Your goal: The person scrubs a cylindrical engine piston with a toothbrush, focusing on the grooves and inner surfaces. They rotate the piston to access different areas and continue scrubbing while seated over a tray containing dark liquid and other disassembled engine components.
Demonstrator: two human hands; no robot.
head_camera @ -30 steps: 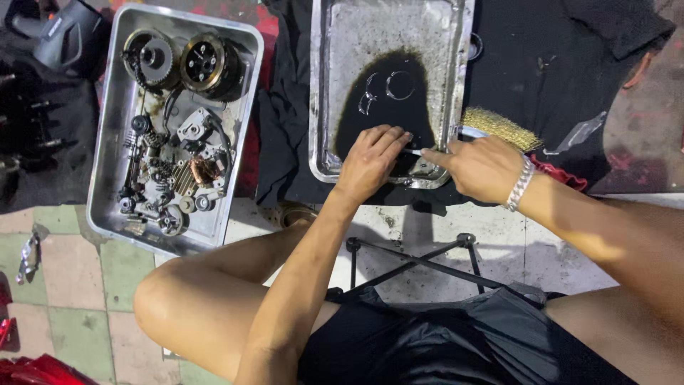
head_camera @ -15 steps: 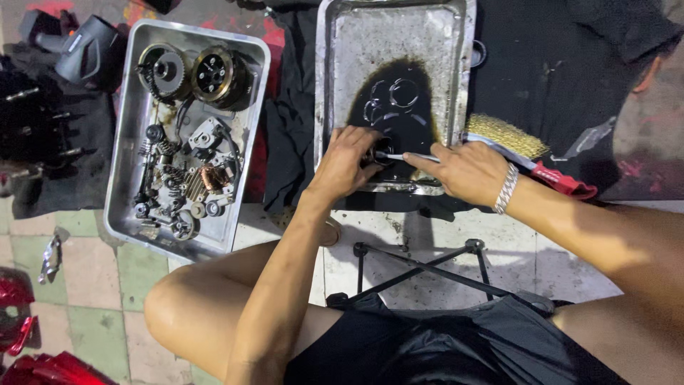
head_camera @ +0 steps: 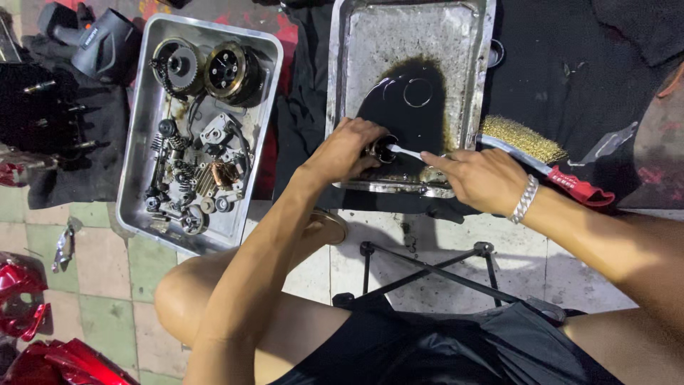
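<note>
Hands have drawn closer over the oily tray (head_camera: 476,85): left hand (head_camera: 348,151) gripping a small round part (head_camera: 383,150), right hand (head_camera: 479,178) pinching a thin brush (head_camera: 403,150) into it.

We find no packages, signs or screens in view. One possible marking only: small pale label strip on side of dark grey power tool (head_camera: 100,44), upper left of frame, lying on dark cloth beside left metal tray; strip narrow, light on dark casing, too small for us to make out further. We log nothing else of this kind across floor tiles, trays or black cloth at upper right.
</note>
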